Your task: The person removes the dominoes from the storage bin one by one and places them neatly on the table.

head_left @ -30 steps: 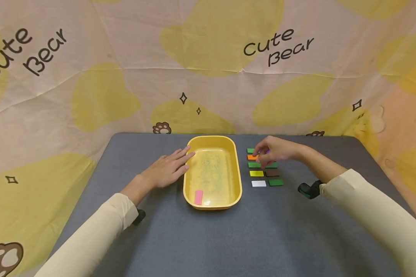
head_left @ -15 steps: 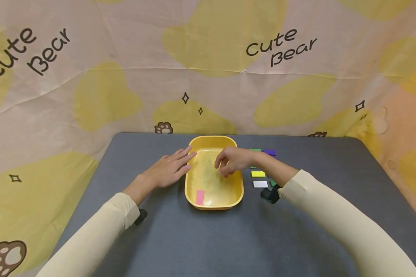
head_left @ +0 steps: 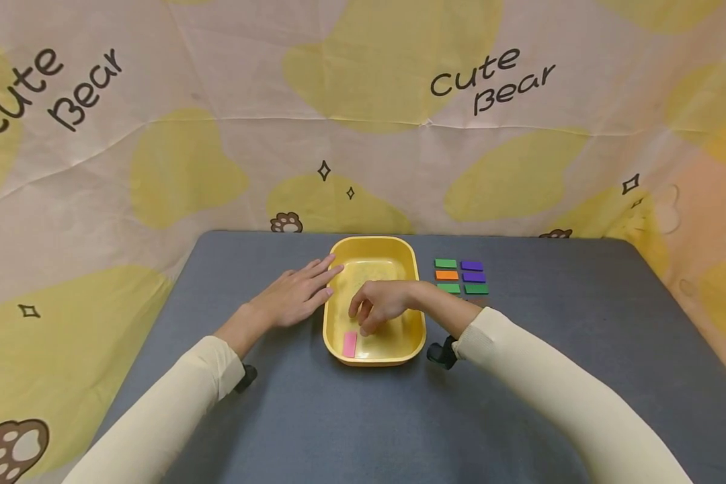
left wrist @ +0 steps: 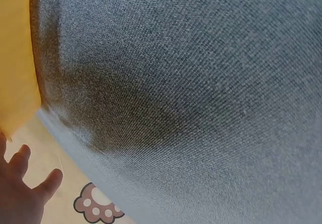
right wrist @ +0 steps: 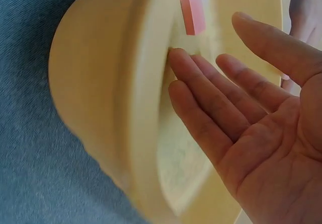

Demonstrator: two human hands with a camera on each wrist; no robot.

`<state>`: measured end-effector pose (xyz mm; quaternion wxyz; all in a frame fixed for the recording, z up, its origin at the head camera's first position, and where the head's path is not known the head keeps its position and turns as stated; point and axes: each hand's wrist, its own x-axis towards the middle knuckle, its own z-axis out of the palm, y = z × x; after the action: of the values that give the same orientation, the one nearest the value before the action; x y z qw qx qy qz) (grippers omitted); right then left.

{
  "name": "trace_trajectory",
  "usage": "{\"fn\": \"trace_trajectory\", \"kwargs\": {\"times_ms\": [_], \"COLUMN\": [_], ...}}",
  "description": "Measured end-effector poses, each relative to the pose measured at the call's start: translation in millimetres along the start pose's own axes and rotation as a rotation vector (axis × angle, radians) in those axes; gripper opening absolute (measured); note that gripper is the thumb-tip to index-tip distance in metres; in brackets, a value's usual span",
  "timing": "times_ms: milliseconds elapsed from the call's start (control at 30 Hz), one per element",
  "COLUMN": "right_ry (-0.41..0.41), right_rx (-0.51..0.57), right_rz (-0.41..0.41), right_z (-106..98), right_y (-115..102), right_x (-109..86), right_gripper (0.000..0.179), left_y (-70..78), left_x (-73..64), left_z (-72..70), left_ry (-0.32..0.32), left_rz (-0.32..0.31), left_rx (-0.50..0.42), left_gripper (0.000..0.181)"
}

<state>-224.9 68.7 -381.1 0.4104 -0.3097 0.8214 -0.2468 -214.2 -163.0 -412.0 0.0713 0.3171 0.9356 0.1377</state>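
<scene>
A yellow plastic tub (head_left: 334, 349) stands on the table, and one pink flat block (head_left: 349, 344) lies at its near left corner. My left hand (head_left: 293, 296) rests its straight fingers on the tub's left rim; the left wrist view shows those fingers (left wrist: 19, 159) spread beside the yellow wall. Inside the tub, low over its floor, is my right hand (head_left: 387, 306), just behind the pink block. In the right wrist view the right hand (right wrist: 256, 128) has its fingers loosely bent and thumb apart, nothing between them, with the pink block (right wrist: 192, 10) a short way off.
Right of the tub, small flat blocks lie in two columns: green (head_left: 445, 263), orange (head_left: 446, 275) and purple (head_left: 472, 266) ones show. The right forearm covers the nearer ones. A patterned cloth (head_left: 363, 154) hangs behind the grey table (head_left: 314, 423).
My right hand has moved left from the blocks into the tub, then nearer and lower toward the pink block. The left hand stays on the rim.
</scene>
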Motion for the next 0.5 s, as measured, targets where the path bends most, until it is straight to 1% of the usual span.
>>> {"fn": "trace_trajectory", "kwargs": {"times_ms": [167, 367, 500], "right_ry": [-0.022, -0.039, -0.038], "right_rx": [-0.009, 0.041, 0.047], "right_rz": [0.011, 0.037, 0.051], "right_z": [2.5, 6.7, 9.8], "right_y": [-3.1, -8.1, -12.1], "right_x": [5.7, 11.2, 13.0], "right_gripper": [0.042, 0.040, 0.040], "left_y": [0.6, -0.2, -0.4], "left_x": [-0.5, -0.7, -0.2], "left_z": [-0.4, 0.3, 0.6], "left_ry": [-0.001, 0.005, 0.003], "left_rz": [0.002, 0.007, 0.004], "left_rx": [-0.004, -0.012, -0.012], "left_gripper": [0.053, 0.052, 0.053]}}
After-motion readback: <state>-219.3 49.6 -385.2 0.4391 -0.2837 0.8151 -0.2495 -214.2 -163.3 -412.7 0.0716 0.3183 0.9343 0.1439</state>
